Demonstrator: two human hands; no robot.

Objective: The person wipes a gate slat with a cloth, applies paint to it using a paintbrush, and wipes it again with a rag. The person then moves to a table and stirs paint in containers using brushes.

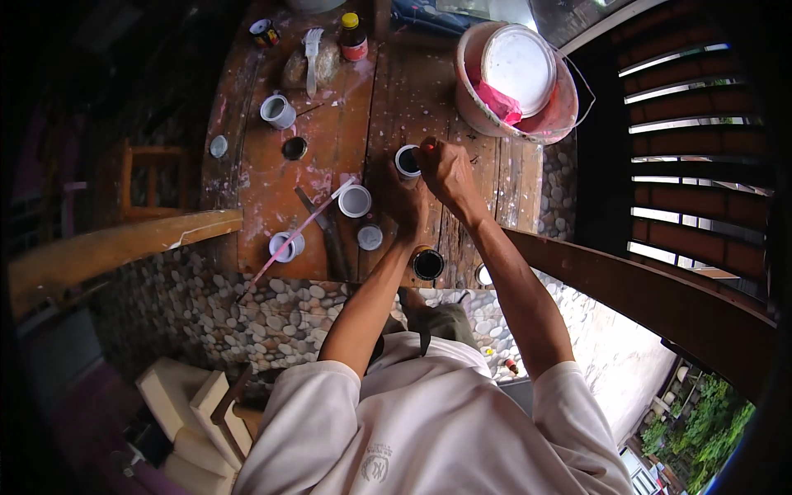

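My left hand [404,202] is wrapped around a small white paint cup [407,176] with dark contents. Closed at the cup's right rim, my right hand [448,173] pinches something mostly hidden by its fingers; a small orange-red spot shows there. To the left of my hands stands an open white tub [355,214], with a round grey-white lid [369,238] below it. A long pink-handled brush [301,228] leans across another open cup [297,247]. Near the table's front edge, by my left forearm, is an open can with black contents [427,264].
A paint-stained pink bucket [470,107] holding a white lid [520,70] and pink cloth [500,104] stands back right. Farther left are a yellow-capped bottle [354,41], a white brush [312,62] and a grey cup [278,111]. Wooden rails [124,247] flank the paint-spotted table [412,99].
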